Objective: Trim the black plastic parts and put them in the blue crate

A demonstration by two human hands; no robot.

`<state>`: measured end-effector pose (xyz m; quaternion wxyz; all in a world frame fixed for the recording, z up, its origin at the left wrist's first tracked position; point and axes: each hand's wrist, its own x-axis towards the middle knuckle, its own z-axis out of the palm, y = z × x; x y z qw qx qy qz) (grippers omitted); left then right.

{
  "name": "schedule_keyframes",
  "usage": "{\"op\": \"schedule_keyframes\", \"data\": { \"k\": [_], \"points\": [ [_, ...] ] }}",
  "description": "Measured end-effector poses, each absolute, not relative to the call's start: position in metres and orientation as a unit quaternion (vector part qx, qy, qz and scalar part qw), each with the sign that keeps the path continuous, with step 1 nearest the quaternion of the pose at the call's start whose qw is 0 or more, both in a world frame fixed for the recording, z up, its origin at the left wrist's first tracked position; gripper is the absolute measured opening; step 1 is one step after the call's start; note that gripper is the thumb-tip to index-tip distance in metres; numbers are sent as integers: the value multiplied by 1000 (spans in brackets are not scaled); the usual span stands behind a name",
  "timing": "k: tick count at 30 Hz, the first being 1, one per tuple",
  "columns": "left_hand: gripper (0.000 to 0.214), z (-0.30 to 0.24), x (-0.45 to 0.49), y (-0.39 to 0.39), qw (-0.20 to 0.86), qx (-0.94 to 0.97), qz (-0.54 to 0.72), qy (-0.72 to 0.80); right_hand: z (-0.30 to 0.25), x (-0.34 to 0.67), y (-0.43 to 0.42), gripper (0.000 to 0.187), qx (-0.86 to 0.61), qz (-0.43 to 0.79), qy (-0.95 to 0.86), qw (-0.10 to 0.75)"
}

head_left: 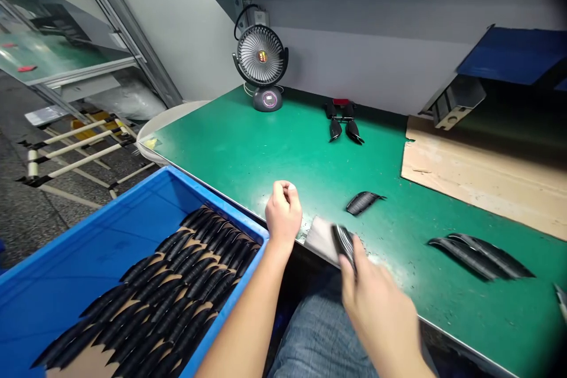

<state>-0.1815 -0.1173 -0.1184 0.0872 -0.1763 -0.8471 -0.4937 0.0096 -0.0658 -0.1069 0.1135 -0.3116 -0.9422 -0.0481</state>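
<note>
My right hand (376,301) pinches a black ribbed, curved plastic strip (343,242), blurred. My left hand (283,212) is curled into a loose fist at the tabletop (266,153) edge, at nine o'clock from the strip.

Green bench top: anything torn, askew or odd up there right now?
Yes. The cardboard sheet at the right has a ragged, torn left edge. One black ribbed part lies alone at a slant, apart from the pair lying side by side. The right hand holds another, motion-blurred; the left hand is a closed fist.
</note>
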Motion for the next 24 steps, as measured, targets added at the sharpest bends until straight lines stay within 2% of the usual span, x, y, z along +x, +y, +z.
{"op": "schedule_keyframes", "data": {
  "k": [14,19,24],
  "points": [
    [17,-120,-180,-117,93,-180,-485,-851,-104,11,-60,43,-294,-51,-950,96],
    [16,-120,-180,-115,90,-181,-486,-850,-100,5,-57,43,-276,-58,-949,142],
    [16,-118,-179,-112,93,-180,-490,-848,-91,21,-52,43,-263,-21,-958,110]
  ]
}}
